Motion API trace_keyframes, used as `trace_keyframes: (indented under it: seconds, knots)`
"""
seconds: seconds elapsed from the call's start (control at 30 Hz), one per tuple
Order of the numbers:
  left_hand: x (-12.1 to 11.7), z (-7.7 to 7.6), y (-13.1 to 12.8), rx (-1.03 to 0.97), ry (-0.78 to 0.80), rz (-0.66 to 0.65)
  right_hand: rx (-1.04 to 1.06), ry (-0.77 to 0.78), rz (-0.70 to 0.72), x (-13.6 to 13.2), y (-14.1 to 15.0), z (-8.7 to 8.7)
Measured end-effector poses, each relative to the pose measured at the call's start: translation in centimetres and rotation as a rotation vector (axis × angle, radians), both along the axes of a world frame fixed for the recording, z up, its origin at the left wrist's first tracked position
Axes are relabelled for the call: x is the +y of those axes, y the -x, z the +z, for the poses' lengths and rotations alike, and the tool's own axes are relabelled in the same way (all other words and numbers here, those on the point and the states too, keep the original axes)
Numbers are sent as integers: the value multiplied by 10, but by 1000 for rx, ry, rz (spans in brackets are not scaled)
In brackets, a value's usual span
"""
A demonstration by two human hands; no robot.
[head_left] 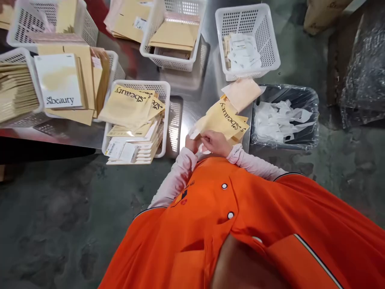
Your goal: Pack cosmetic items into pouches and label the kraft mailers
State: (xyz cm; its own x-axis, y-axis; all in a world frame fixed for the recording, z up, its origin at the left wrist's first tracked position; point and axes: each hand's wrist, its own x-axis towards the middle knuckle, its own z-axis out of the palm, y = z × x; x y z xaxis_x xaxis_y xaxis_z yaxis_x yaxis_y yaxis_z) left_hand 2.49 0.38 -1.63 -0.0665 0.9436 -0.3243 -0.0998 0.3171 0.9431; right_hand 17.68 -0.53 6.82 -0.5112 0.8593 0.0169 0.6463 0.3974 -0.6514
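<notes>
Head view, live: the left hand (192, 143) and right hand (215, 143) are pressed together at the near edge of the steel table (186, 86), pinching a white strip (195, 133) against a yellow "Sbeauty" mailer (222, 120). Loaded white baskets (237, 12) wait far; white strips (279, 120) already fill the right-hand bin (285, 87).

From the hands, a white plastic basket (264, 44) stands at one o'clock on the steel table (186, 112), holding printed white slips (242, 52). At three o'clock, a black-lined bin (314, 116) holds crumpled white film (279, 120). A cardboard box (326, 14) and a plastic-wrapped bundle (363, 72) sit at two o'clock.
</notes>
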Motion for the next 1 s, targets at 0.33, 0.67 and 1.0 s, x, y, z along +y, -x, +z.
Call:
trace_keyframes:
  seconds: [0.33, 0.67, 1.0]
  knots:
    - [0, 24, 10, 109, 103, -16, -12, 47, -77, 43, -16, 3]
    - [10, 33, 18, 483, 153, -219, 266, 442, -18, 73, 1, -16]
    - [15, 69, 41, 432, 17, -204, 338, 375, -43, 71, 7, -31]
